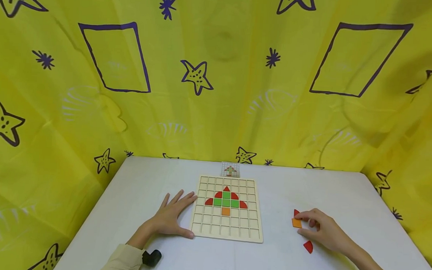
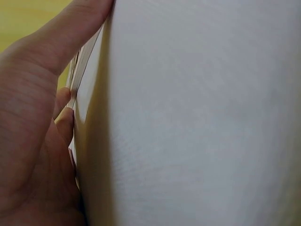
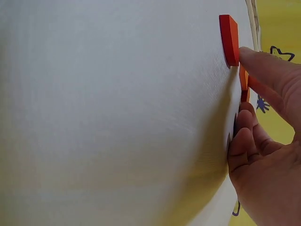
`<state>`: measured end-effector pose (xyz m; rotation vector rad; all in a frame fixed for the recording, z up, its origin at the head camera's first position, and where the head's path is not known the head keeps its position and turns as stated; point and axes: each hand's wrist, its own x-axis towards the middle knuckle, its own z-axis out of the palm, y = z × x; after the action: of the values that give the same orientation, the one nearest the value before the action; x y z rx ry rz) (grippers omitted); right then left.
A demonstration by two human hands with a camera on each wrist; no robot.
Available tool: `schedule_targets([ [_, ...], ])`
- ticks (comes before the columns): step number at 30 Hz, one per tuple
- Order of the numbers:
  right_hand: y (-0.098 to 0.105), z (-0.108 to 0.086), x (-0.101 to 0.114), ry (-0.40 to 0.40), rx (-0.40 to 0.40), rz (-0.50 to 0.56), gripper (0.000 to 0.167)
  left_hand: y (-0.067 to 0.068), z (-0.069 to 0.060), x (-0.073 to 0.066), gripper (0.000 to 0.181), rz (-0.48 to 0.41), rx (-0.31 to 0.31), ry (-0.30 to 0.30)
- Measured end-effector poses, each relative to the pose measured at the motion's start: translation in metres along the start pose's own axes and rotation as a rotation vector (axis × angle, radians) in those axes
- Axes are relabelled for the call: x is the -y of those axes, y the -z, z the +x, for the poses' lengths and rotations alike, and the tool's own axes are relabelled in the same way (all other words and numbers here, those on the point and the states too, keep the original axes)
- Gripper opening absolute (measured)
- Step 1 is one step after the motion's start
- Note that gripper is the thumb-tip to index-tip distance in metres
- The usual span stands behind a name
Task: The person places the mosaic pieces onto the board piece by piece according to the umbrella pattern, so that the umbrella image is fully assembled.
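A pale wooden grid board (image 1: 207,228) lies on the table, holding several green squares (image 1: 226,202), red quarter-circles (image 1: 209,202), a red triangle (image 1: 226,189) and an orange square (image 1: 226,211). My left hand (image 1: 169,218) is spread flat at the board's left side, thumb and fingertips touching its edge. To the right of the board, my right hand (image 1: 324,230) pinches a loose orange square (image 1: 297,223) between thumb and forefinger. Just beyond that square a red piece (image 1: 296,212) is partly covered. Nearer lies a red quarter-circle (image 1: 308,246), likely the red block (image 3: 229,40) in the right wrist view.
A small pattern card (image 1: 230,169) with a similar printed figure sits behind the board, close to the back edge of the white table (image 1: 155,172). Yellow patterned cloth (image 1: 216,123) hangs around the back and sides.
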<state>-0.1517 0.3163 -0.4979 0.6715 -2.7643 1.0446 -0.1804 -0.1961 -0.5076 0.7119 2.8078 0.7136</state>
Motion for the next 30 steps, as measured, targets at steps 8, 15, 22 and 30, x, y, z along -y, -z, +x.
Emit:
schedule_targets([
  [8, 0.0, 0.0012, -0.0009, -0.011, -0.015, -0.002, 0.028, 0.0014, -0.0008, -0.0017, 0.118, -0.005, -0.005, -0.011],
  [15, -0.0001, 0.0016, -0.0008, -0.038, -0.001, -0.003, 0.025, 0.0009, -0.0013, -0.0004, 0.118, -0.021, -0.021, -0.031],
  [22, -0.0013, 0.0014, -0.002, -0.039, 0.002, -0.009, 0.025, 0.0016, -0.0029, -0.0011, 0.119, -0.017, -0.024, -0.031],
  [30, -0.0024, 0.0013, -0.0016, -0.023, -0.021, -0.015, 0.024, 0.0011, -0.0018, -0.0011, 0.118, -0.019, -0.026, -0.029],
])
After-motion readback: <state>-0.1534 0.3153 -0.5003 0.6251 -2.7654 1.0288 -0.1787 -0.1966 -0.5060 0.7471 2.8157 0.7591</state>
